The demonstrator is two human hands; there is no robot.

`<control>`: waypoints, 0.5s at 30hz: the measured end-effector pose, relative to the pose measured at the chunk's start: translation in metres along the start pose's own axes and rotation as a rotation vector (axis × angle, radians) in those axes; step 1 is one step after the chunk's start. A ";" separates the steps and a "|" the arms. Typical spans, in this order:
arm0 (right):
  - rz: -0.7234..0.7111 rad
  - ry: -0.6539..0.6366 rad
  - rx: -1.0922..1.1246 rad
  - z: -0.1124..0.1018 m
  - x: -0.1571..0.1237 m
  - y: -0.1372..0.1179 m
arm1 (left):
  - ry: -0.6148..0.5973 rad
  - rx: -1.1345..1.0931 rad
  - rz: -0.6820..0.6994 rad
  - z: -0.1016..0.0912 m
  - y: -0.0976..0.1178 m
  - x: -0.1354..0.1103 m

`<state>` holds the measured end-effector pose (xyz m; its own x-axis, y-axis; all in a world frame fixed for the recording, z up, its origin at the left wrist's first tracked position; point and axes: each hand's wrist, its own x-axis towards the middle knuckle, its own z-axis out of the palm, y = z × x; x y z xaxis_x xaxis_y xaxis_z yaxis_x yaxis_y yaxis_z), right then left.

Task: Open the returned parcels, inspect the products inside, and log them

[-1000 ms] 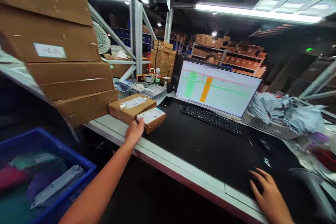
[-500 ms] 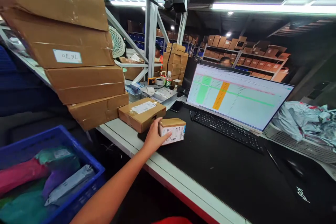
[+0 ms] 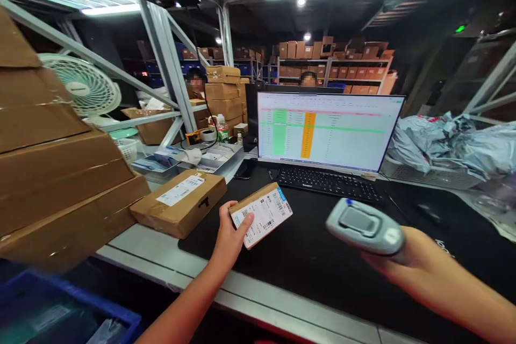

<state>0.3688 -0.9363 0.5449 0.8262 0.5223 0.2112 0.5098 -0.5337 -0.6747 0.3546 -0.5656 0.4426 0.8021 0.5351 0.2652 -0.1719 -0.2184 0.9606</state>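
Note:
My left hand point(image 3: 229, 231) grips a small cardboard box point(image 3: 262, 214) by its left end, lifted above the black desk mat point(image 3: 322, 274) with its white barcode label tilted up toward me. My right hand point(image 3: 397, 263) is wrapped round a grey handheld barcode scanner point(image 3: 365, 226), whose head points left toward the small box, a short gap away. A larger flat cardboard parcel point(image 3: 179, 201) with a white label lies on the desk just left of the small box.
A monitor point(image 3: 326, 129) showing a spreadsheet and a black keyboard point(image 3: 328, 183) stand behind. Stacked cartons point(image 3: 60, 172) fill the left; a blue bin point(image 3: 68, 312) sits below. Grey mailer bags point(image 3: 447, 142) pile up at right. Two people sit beyond the monitor. A fan point(image 3: 80, 83) stands at left.
My left hand picked the small box off the desk, lifted it and turned its label up. My right hand left the mat and came back holding the scanner.

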 end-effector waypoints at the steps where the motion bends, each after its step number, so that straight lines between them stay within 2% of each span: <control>1: -0.004 -0.054 0.030 0.011 0.006 -0.016 | -0.011 0.003 -0.007 0.003 0.001 -0.003; 4: -0.025 -0.148 0.079 0.033 0.020 -0.038 | -0.051 0.014 -0.021 0.009 0.000 -0.012; 7: 0.008 -0.168 0.087 0.038 0.018 -0.038 | -0.087 0.033 -0.019 0.011 -0.002 -0.018; 10: 0.128 -0.192 0.101 0.034 0.009 -0.029 | -0.111 0.060 -0.033 0.011 -0.004 -0.020; 13: 0.278 -0.110 0.129 0.018 -0.001 0.005 | -0.132 0.063 -0.035 0.008 -0.008 -0.018; 15: 0.379 0.041 0.100 -0.003 -0.013 0.050 | -0.159 0.089 0.013 0.001 -0.010 -0.013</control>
<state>0.3842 -0.9720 0.5106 0.9614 0.2723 -0.0391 0.1428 -0.6153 -0.7752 0.3463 -0.5718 0.4296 0.8816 0.3977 0.2541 -0.1370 -0.2997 0.9442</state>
